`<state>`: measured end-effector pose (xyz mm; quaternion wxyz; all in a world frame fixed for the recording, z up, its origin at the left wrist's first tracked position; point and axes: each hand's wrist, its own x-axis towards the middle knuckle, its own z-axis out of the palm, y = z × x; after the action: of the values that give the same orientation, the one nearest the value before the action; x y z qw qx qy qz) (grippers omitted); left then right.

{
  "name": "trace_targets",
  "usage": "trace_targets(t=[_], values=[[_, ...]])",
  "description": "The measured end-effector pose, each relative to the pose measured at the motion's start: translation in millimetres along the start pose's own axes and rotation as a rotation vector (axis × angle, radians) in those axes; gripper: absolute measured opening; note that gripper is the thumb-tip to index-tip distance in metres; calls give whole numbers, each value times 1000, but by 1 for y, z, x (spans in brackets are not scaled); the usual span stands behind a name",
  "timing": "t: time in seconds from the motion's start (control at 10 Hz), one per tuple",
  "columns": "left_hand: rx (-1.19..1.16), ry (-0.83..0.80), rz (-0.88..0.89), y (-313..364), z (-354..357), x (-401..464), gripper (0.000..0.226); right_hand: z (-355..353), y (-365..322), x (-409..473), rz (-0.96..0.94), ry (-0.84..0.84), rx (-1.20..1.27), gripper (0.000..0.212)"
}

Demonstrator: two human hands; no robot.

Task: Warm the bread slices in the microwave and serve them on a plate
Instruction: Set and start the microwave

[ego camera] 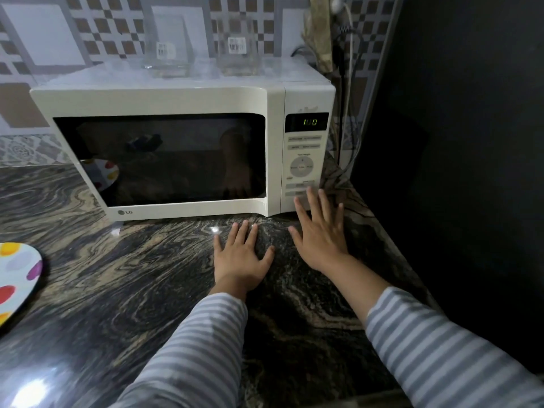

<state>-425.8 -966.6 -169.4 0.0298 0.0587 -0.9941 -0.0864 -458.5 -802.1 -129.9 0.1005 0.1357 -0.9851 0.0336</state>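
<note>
— Looking through the head camera, what do you have?

— I see the white microwave (182, 148) on the dark marbled surface (141, 284), door closed, green digits lit on its display (309, 122).

— Hands?

— My left hand (240, 259) lies flat on the surface, fingers spread, holding nothing. My right hand (319, 231) is open too, fingertips at the lower buttons of the control panel (303, 160).

— Bread?

— I can't tell; the window is dark. A spotted plate (17, 284) sits at the left edge.
</note>
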Motion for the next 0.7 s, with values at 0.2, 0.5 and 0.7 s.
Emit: trace_targets(t=[0.2,0.5,0.7], values=[[-12,19,-2,0,2,0,73,31,0,-15,-25,-176,162,59],[-19,18,-2,-1,2,1,73,37,3,-17,3,-144,208,57],[-7,9,2,-1,2,1,72,39,4,-17,3,-138,200,57]])
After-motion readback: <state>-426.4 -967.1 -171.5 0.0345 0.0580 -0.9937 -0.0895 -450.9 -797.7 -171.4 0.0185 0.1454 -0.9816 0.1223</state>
